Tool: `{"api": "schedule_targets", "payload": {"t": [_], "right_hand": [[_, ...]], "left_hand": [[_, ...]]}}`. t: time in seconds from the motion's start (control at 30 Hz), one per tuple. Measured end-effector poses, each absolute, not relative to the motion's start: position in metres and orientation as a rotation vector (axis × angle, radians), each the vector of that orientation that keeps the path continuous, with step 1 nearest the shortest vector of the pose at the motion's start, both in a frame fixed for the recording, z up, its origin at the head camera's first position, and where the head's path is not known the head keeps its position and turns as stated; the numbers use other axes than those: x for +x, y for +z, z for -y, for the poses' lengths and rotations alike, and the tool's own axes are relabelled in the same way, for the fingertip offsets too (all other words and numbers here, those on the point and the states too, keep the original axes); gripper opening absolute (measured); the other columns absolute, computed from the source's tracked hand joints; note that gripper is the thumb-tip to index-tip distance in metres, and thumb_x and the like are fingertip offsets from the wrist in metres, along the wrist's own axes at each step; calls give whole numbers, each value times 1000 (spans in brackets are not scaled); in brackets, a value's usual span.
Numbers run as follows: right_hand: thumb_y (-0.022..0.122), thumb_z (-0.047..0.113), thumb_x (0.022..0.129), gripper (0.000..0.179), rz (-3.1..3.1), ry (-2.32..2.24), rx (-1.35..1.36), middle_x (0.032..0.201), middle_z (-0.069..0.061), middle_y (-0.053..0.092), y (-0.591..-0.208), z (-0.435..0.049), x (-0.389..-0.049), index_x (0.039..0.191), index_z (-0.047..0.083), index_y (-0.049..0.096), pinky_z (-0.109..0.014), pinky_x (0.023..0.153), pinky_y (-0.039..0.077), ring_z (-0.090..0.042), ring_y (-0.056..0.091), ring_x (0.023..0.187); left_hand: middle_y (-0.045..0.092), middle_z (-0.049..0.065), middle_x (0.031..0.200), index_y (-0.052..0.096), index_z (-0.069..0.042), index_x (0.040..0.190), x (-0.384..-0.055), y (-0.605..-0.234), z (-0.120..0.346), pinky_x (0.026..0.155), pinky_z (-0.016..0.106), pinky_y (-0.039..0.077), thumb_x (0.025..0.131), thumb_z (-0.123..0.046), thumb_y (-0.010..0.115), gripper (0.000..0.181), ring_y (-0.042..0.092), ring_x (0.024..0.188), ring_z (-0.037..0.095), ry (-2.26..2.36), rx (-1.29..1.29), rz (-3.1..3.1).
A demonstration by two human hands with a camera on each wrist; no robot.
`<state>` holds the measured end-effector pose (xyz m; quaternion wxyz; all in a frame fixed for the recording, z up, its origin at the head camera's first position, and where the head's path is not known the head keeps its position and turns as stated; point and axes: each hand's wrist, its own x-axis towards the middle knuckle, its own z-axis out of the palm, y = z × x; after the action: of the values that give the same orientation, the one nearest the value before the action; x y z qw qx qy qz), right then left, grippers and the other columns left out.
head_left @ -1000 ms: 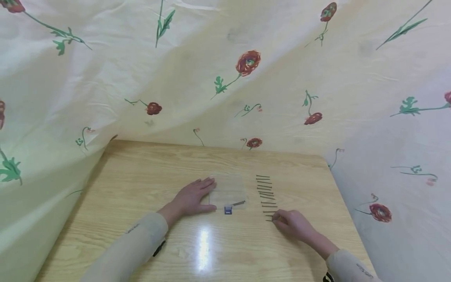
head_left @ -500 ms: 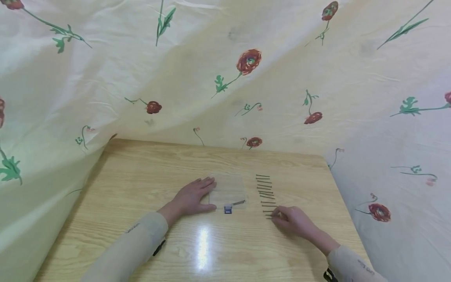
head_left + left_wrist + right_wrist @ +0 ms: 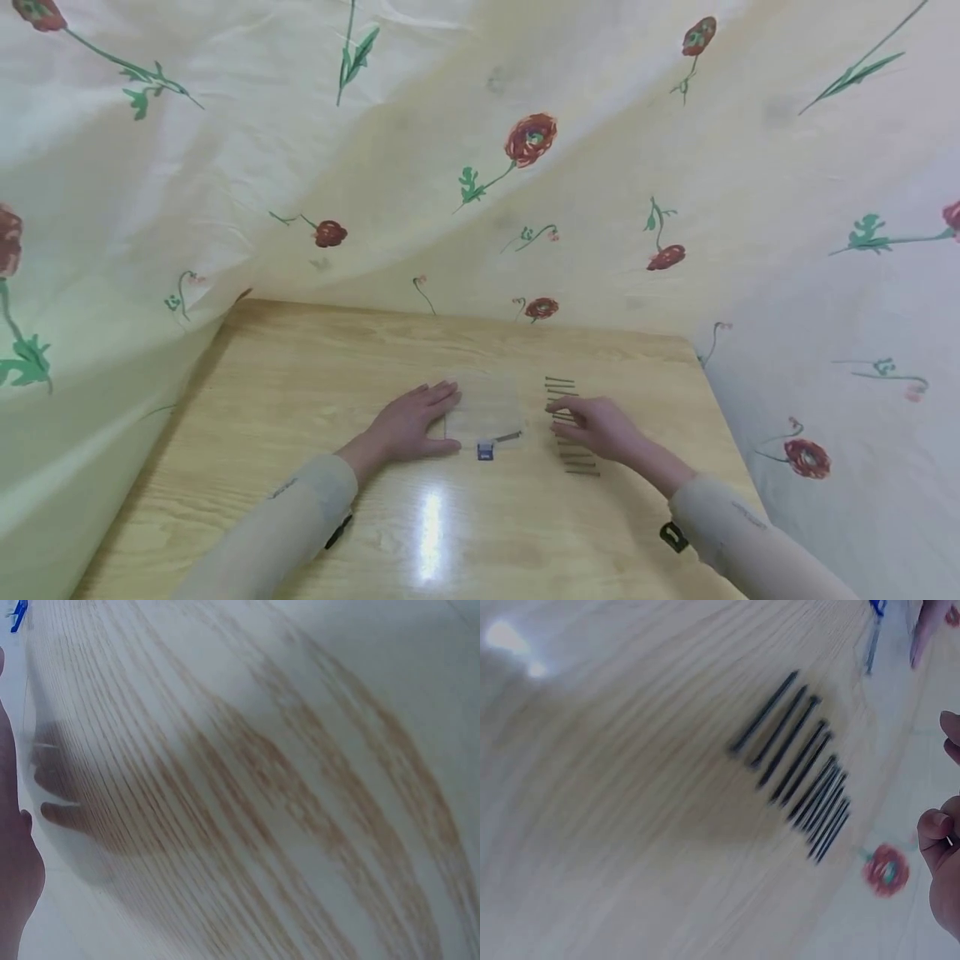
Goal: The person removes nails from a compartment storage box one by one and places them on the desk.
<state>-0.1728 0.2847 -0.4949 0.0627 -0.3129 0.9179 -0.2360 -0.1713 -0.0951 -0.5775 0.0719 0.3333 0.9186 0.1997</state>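
Note:
Several dark, slim nails (image 3: 579, 472) lie side by side in a column on the wooden table; the right wrist view shows these nails (image 3: 784, 754) with small heads. My right hand (image 3: 600, 427) hovers over the middle of the column, thumb and forefinger apart, and hides some of them. Nothing shows between those fingers. My left hand (image 3: 408, 423) rests flat, fingers spread, on the left edge of a clear, flat plastic sheet or pouch (image 3: 487, 404). On its lower edge sit a small blue piece (image 3: 485, 451) and a thin dark strip (image 3: 507, 436), their kind unclear.
The wood-grain table (image 3: 337, 350) reaches back to a hanging cloth (image 3: 420, 167) printed with red flowers. The cloth also drops along both sides of the table. A bright light reflection lies on the table in front of the sheet.
My right hand has moved away from the nearest nail, up and left over the middle of the column, its thumb and forefinger now parted. The nearest nails now show fully. My left hand stays put.

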Motion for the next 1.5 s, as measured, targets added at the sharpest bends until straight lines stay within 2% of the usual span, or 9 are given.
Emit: {"api": "schedule_targets", "payload": {"t": [0.3, 0.4, 0.5, 0.63, 0.77, 0.83, 0.97, 1.23, 1.5], "right_hand": [[79, 18, 99, 32, -2667, -534, -1126, 64, 18, 41, -508, -244, -185, 131, 19, 75, -18, 50, 28, 3, 31, 56], [77, 16, 100, 31, -2612, -498, -1161, 66, 14, 51, -514, -237, -187, 130, 19, 76, -18, 51, 29, 3, 32, 57], [77, 13, 100, 30, -2566, -489, -1186, 86, 4, 75, -518, -233, -188, 130, 18, 77, -18, 56, 37, 2, 42, 62], [76, 11, 99, 30, -2546, -460, -1219, 117, -1, 81, -521, -231, -190, 128, 18, 77, -22, 67, 51, -2, 60, 75], [77, 10, 99, 27, -2520, -419, -1338, 118, 1, 81, -522, -229, -192, 124, 16, 79, -30, 82, 63, -11, 76, 95], [77, 11, 99, 25, -2501, -402, -1399, 118, 2, 81, -522, -227, -194, 123, 16, 80, -33, 89, 64, -14, 77, 104], [76, 11, 100, 25, -2457, -393, -1452, 119, 3, 80, -522, -223, -197, 124, 15, 80, -34, 94, 64, -14, 77, 107], [78, 13, 98, 21, -2406, -357, -1571, 116, 3, 81, -526, -216, -204, 119, 14, 82, -30, 96, 62, -12, 77, 107], [77, 15, 100, 13, -2437, -316, -1506, 107, 5, 82, -535, -211, -206, 111, 17, 82, -25, 87, 63, -7, 77, 98]], "left_hand": [[29, 4, 176, 38, -14, 167, -170, -580, 95, 134, 45, 21, 99, -72, 57, 91, 27, 162, 23, 567, 996, -2763], [29, 4, 176, 38, -14, 167, -171, -579, 95, 134, 45, 21, 100, -72, 57, 91, 27, 162, 23, 555, 1003, -2766], [28, 5, 176, 37, -13, 168, -171, -577, 95, 134, 45, 21, 100, -72, 56, 92, 26, 162, 23, 548, 1005, -2767], [28, 5, 176, 37, -13, 167, -172, -574, 95, 134, 45, 21, 100, -71, 57, 91, 26, 162, 23, 559, 1005, -2763], [28, 5, 176, 38, -13, 167, -172, -575, 95, 134, 44, 20, 100, -70, 58, 91, 26, 163, 23, 567, 1007, -2759], [28, 4, 176, 37, -13, 167, -172, -576, 95, 134, 43, 19, 100, -71, 57, 91, 25, 163, 22, 567, 1007, -2757], [29, 5, 175, 38, -13, 167, -172, -576, 96, 134, 44, 20, 99, -70, 59, 91, 26, 162, 23, 581, 1012, -2759], [30, 5, 175, 39, -12, 167, -172, -577, 94, 134, 44, 21, 99, -70, 58, 91, 27, 162, 23, 567, 1018, -2765], [29, 5, 176, 37, -13, 167, -173, -578, 94, 134, 44, 21, 100, -71, 57, 91, 26, 162, 23, 552, 1015, -2768]]}}
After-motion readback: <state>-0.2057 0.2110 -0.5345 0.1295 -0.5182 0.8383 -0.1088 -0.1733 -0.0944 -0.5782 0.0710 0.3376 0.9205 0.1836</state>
